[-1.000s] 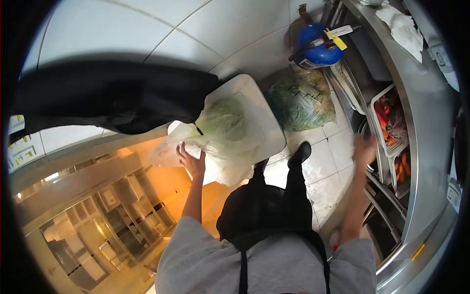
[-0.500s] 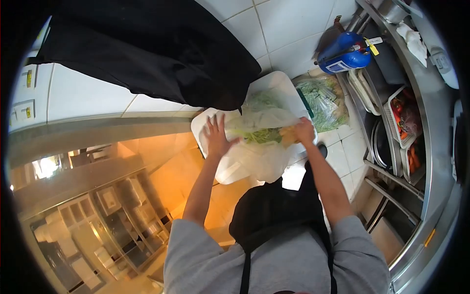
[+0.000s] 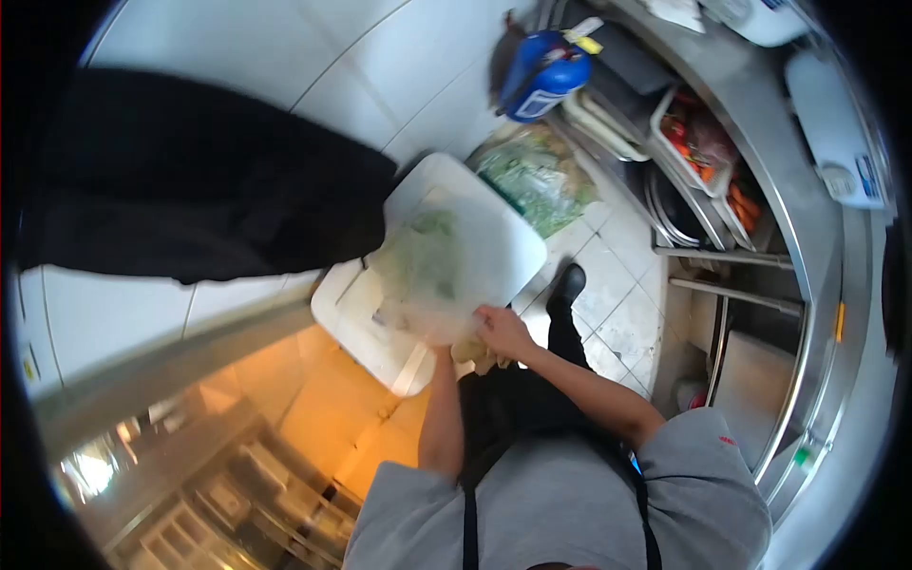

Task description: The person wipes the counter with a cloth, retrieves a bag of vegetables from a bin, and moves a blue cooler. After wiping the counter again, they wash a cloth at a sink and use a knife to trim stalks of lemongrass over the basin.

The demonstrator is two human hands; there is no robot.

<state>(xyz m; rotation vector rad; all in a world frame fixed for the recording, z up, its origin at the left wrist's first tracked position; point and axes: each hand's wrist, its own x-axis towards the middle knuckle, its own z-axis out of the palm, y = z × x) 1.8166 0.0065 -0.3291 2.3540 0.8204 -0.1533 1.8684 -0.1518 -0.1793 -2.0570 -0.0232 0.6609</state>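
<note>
I have both hands at the near end of the bag [image 3: 432, 271] of greens, which lies on the white bin [image 3: 356, 318] on the floor in front of my feet. My right hand [image 3: 502, 332] is clenched on the bunched plastic at the bag's mouth, close to my apron; my left hand [image 3: 445, 344] is mostly hidden under that same bunch, so I cannot tell how it grips. To do this well, I judge I should keep the gathered plastic tight in the right hand, support the weight from below with the left, and lift evenly so the thin film doesn't tear or spill leaves. The bag's long axis runs from my hands away toward the wall, its closed bottom pointing at the far corner of the bin and its mouth toward me. A second bag [image 3: 537, 176] of greens sits on the tiles just beyond, beside the blue canister [image 3: 541, 76].
</note>
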